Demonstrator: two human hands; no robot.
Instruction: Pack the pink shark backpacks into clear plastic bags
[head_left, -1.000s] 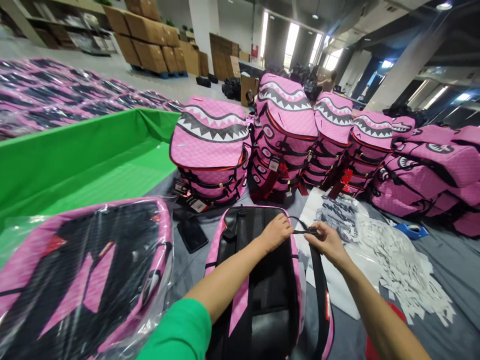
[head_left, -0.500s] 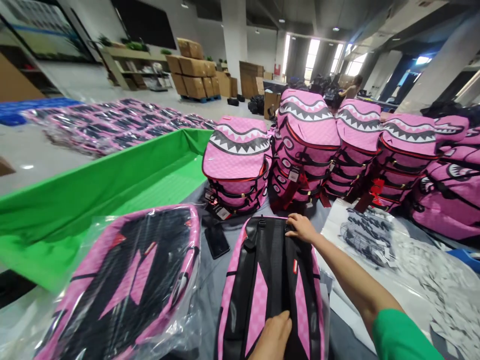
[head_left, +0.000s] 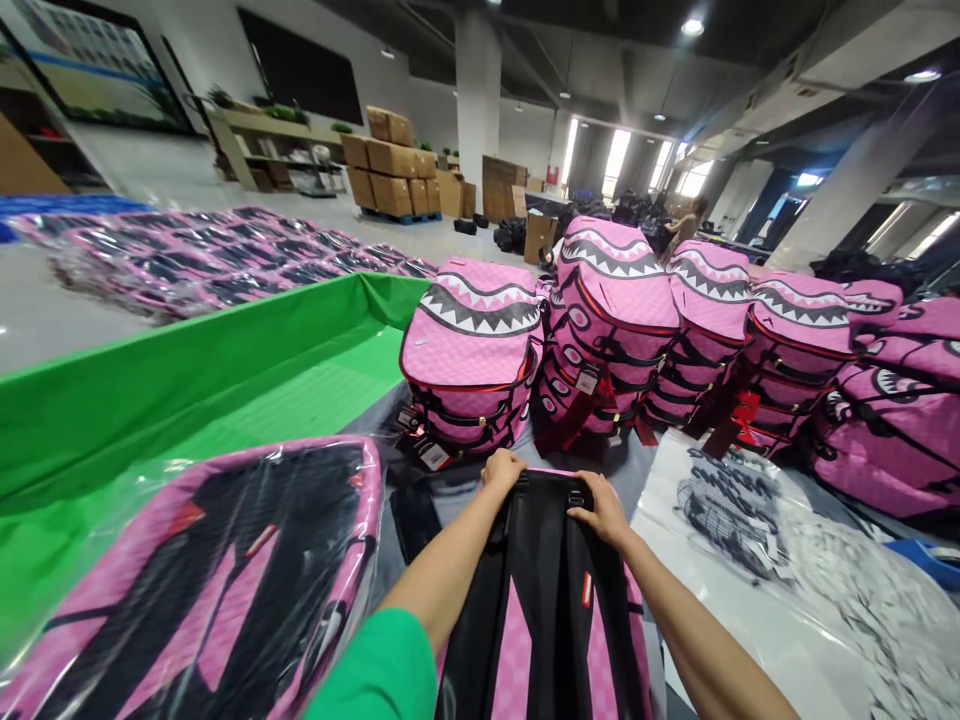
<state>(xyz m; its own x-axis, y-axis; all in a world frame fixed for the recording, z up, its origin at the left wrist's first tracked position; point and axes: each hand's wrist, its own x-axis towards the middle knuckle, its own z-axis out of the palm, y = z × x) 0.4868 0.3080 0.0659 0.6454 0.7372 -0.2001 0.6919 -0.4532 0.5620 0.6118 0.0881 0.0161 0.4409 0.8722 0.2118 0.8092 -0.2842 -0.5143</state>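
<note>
A black and pink backpack [head_left: 544,600] lies on its front with its padded back and straps facing up. My left hand [head_left: 502,472] is curled over its top edge at the left corner. At the right corner, my right hand [head_left: 601,512] grips the same edge beside a small red label. To the left, a second backpack sealed in clear plastic [head_left: 217,570] lies close to my left forearm. The lower part of the black and pink backpack runs out of view.
Stacks of pink shark-mouth backpacks [head_left: 472,340] stand ahead. A green-lined bin [head_left: 195,400] is on the left, and a black phone [head_left: 415,520] lies near my left arm. On the right, plastic sheeting [head_left: 780,620] holds black straps and white tags. A person stands far back.
Both hands have left the black strap they held over the backpack a second ago. They now hold its top edge at either side. The view has tilted up and shifted.
</note>
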